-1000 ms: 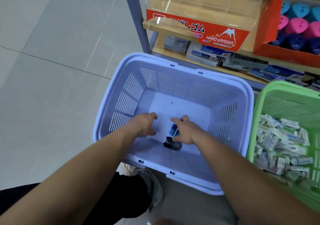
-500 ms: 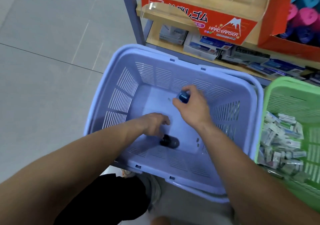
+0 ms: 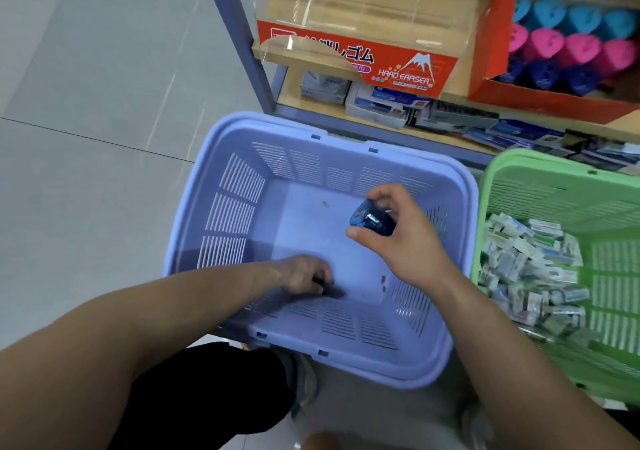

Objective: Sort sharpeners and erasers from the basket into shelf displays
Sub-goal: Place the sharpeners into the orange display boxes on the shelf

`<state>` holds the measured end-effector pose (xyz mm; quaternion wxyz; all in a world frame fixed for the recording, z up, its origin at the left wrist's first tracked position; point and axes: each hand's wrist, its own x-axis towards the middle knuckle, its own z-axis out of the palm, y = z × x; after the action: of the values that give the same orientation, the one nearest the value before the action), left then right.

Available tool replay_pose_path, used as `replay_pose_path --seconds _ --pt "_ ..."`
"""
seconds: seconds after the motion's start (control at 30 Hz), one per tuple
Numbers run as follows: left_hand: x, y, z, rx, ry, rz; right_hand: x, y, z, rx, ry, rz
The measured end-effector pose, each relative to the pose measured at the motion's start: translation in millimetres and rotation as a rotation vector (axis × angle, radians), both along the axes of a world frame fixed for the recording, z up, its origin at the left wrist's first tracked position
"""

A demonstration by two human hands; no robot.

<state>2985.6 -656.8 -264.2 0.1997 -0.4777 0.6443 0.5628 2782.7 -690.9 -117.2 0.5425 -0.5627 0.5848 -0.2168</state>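
A lilac plastic basket (image 3: 221,207) stands on the floor in front of the shelf. My right hand (image 3: 398,238) is raised above its floor, shut on a blue sharpener (image 3: 369,221). My left hand (image 3: 304,276) is low at the basket's near wall, fingers closed over a dark sharpener (image 3: 329,288), which it mostly hides. On the shelf above, a red display box (image 3: 491,68) holds rows of blue, pink and dark blue sharpeners (image 3: 568,47). Beside it is a red "Hard Eraser" display box (image 3: 363,65), with nothing visible inside.
A green basket (image 3: 519,179) with several wrapped erasers (image 3: 530,269) stands at the right, touching the lilac one. The lower shelf (image 3: 311,103) carries flat stationery boxes. The shelf's blue upright post (image 3: 235,34) rises at the left, with grey tiled floor beyond it. My dark-clothed knee is below.
My right hand has lifted the blue sharpener up off the basket floor. My left hand has reached down and closed over the dark sharpener.
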Motion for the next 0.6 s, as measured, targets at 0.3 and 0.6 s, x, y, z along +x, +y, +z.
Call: replay_pose_path --seconds 0.3,0.6 --pt "-18.0 -68.8 168.9 -0.216 0.118 0.419 -32.7 -17.4 75.1 -0.196 -0.125 0.072" --pt "-69.7 -33.1 334.8 -0.438 0.520 0.642 -108.5 9.6 185.5 -0.308 -0.146 0.153"
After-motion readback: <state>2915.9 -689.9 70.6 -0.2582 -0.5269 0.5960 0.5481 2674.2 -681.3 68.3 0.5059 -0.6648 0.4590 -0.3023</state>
